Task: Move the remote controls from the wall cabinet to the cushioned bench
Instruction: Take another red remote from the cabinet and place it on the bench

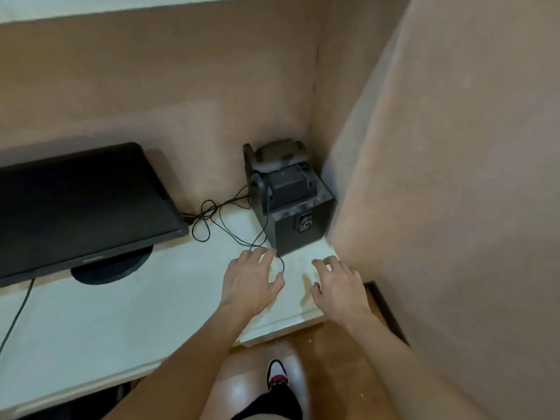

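Note:
No remote control and no cushioned bench can be made out in this view. Both my hands hover over the white shelf top (pixel 121 313) just in front of a black box-shaped speaker (pixel 298 228) in the corner. My left hand (pixel 251 283) is spread with relaxed fingers, its fingertips near the speaker's lower left corner and a thin black cable (pixel 212 219). My right hand (pixel 339 286) is also spread, palm down, to the right of it near the shelf's right end. Neither hand holds anything.
A black monitor (pixel 81 204) on a round stand (pixel 112 268) takes up the left of the shelf. Smaller dark devices (pixel 278 159) sit on top of the speaker. Beige walls close in behind and on the right. Wooden floor (pixel 257 365) and a shoe (pixel 277 374) show below.

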Tool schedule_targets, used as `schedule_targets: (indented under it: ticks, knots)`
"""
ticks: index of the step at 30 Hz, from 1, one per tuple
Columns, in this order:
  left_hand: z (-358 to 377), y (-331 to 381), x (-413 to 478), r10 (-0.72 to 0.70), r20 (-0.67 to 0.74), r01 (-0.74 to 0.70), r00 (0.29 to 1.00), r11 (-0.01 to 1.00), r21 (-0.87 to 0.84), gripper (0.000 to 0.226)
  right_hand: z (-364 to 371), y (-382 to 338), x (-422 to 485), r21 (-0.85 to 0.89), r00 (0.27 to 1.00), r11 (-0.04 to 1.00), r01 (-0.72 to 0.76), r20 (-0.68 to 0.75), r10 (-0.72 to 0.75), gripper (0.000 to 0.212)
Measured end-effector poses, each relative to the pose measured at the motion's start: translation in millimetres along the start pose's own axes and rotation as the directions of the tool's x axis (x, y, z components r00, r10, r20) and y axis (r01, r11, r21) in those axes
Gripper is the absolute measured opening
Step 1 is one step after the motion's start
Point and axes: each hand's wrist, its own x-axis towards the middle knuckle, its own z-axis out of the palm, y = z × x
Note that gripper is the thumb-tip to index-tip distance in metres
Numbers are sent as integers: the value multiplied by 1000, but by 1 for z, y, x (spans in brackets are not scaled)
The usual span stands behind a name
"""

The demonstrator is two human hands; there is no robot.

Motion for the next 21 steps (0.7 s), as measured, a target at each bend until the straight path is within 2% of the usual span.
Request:
schedule_targets:
  ticks: [2,5,9,13,15,21]
  knots:
    - [-4,-7,19,1,-5,-1,1000,1000,-1,60,-6,-3,19,-8,1000,1000,3,-8,-3,51]
    - [-11,-8,33,-1,-23,1,1000,1000,-1,65,-14,-2,37,-10,1000,1000,11,-8,-11,50]
    - [-22,-2,40,-12,-104,11,994,1000,-12,62,-33,-2,52,-19,996,998,68,-58,-69,48]
    - [-51,11,38,-20,-228,16,973,1000,-21,48,-63,0,62,-22,975,990,139,-173,-141,45]
    - [-73,19,39,-31,-291,31,956,1000,-5,48,-84,0,67,-36,957,984,173,-231,-177,45]
    - [-145,44,45,-11,-493,33,870,999,37,49,-155,0,70,-95,853,961,261,-444,-275,41]
